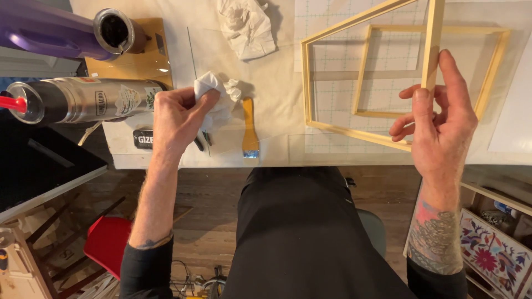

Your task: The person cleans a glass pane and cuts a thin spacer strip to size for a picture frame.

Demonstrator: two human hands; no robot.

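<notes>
My left hand is closed on a crumpled white cloth, held over a clear pane near the table's front edge. My right hand grips one side of a pale wooden frame, tilted up off the table. A second wooden frame lies flat under it on a gridded cutting mat. A small wooden-handled brush with a blue ferrule lies between my hands.
A steel flask with a red-tipped cap and a purple bottle stand at the left. A crumpled white paper lies at the back. A dark board sits left, a red stool below, and a floral panel at right.
</notes>
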